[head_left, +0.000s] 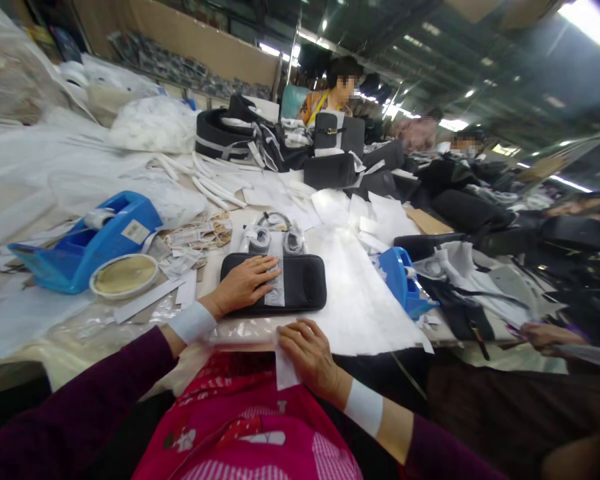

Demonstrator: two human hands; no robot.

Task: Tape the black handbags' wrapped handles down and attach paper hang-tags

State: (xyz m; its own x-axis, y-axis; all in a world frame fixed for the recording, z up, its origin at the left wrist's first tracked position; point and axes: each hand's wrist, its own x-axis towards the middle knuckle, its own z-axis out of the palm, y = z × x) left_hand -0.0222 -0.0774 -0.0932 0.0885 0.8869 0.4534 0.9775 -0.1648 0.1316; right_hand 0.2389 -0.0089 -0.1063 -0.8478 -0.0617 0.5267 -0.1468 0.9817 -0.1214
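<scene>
A flat black pouch (300, 283) lies on the table in front of me, with a grey-white paper strip (276, 280) running across its middle. My left hand (243, 283) rests flat on the pouch's left half, fingers stretched out onto the strip. My right hand (307, 357) is at the table's near edge, fingers curled and pinching the lower end of a white paper sheet (286, 373) that hangs over the edge. Beyond the pouch lie two wrapped metal fittings (275, 239).
A blue tape dispenser (87, 240) and a round dish (124, 275) stand at left. White tissue sheets (360, 293) spread to the right, beside a blue bin (400, 277). Black bags (330, 170) pile up farther back. Other people sit across the table; another person's hand (543, 333) is at right.
</scene>
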